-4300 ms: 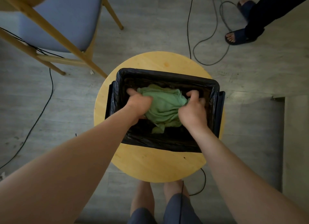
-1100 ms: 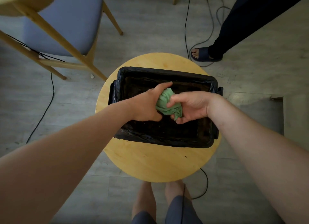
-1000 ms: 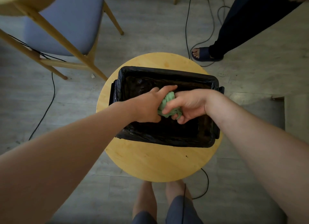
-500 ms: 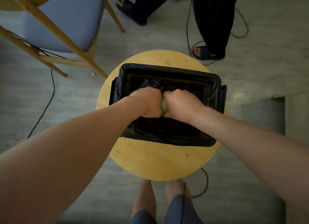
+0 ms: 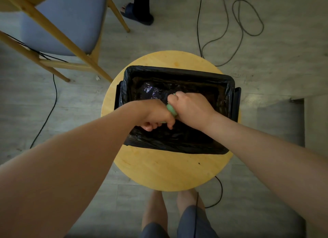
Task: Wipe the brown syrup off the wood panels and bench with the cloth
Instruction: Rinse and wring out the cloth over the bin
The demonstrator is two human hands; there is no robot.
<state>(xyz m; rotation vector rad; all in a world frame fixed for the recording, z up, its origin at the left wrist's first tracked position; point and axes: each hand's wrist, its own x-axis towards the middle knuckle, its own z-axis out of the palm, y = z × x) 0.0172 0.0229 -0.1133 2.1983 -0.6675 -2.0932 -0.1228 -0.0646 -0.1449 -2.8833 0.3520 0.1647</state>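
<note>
— Grey floor (image 5: 266, 42), a round wooden surface (image 5: 165, 168), a black-lined bin (image 5: 179, 72) on it. Where's the cloth (image 5: 171, 110)?
— Bunched over the bin. Only a green sliver shows between the left hand (image 5: 155, 116) and right hand (image 5: 192, 108), each clenched round an end.
— Which step?
— Wringing it out, I'd judge. No syrup or panels in view; next, shake it open and carry it to the spill.

I get a single wide-angle view from the wearer's head. It faces forward and steeply down, close over the round wooden bench (image 5: 165, 168) and the black-lined bin (image 5: 177, 147), with grey floor (image 5: 292, 42) around and the wearer's legs (image 5: 153, 207) at the bottom edge.
</note>
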